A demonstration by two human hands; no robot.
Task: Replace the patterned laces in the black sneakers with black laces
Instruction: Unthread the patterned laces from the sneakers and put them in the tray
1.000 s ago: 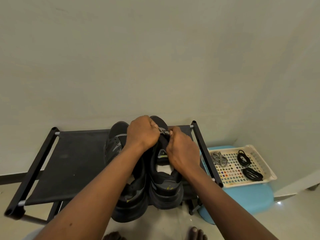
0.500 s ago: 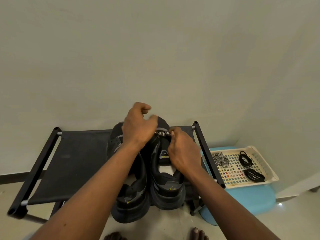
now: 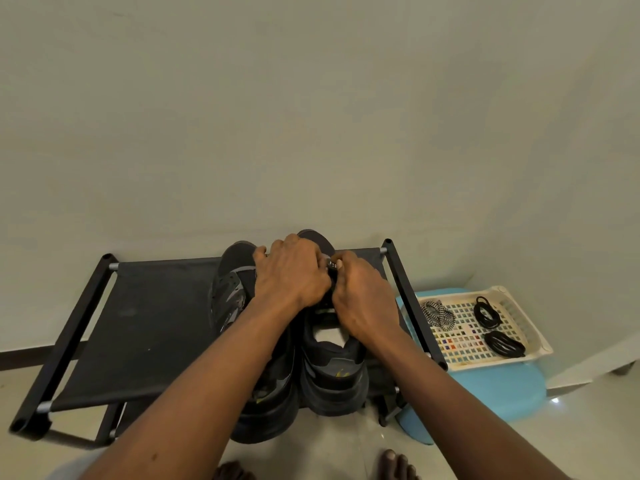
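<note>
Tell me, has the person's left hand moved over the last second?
Yes. The left hand dropped back onto the right-hand sneaker, from above the rack's rear rail.

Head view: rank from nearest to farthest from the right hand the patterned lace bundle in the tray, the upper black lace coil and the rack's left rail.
1. Black-and-white patterned lace bundle, left end of the cream plastic tray.
2. Upper black lace coil, tray's right half.
3. Black metal rack's left rail, far left.
</note>
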